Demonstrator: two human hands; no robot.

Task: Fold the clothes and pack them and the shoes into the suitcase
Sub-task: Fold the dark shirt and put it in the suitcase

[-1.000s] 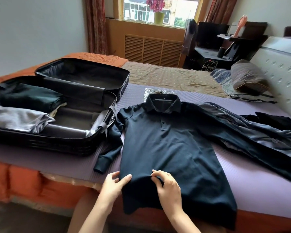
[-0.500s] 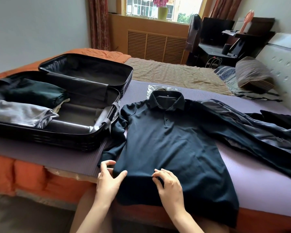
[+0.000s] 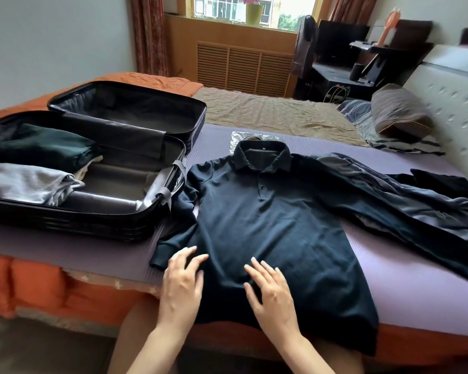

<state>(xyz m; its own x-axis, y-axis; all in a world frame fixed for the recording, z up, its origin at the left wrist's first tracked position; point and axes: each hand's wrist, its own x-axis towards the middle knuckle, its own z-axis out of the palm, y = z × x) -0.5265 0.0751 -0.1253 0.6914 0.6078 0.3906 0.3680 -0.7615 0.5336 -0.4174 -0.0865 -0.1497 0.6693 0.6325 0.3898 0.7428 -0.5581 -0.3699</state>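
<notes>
A dark navy long-sleeved polo shirt [image 3: 270,228] lies face up on the purple mat, collar away from me, its hem hanging over the bed edge. My left hand [image 3: 183,282] lies with spread fingers on the shirt's lower left edge beside the cuff. My right hand [image 3: 270,290] lies flat on the shirt's lower front, fingers straight. A black suitcase [image 3: 73,222] lies open at the left with a folded dark green garment [image 3: 41,149] and a folded grey garment [image 3: 25,184] inside. A clear plastic bag [image 3: 239,137] shows behind the collar.
More dark clothes [image 3: 422,209] lie spread on the mat at the right. The purple mat [image 3: 411,287] covers the near bed over an orange quilt [image 3: 33,287]. A pillow [image 3: 400,114] and padded headboard [image 3: 454,109] stand at the far right.
Both hands let go of the pinched cloth near the hem and now lie flat with spread fingers on the shirt. The shirt lies smoother.
</notes>
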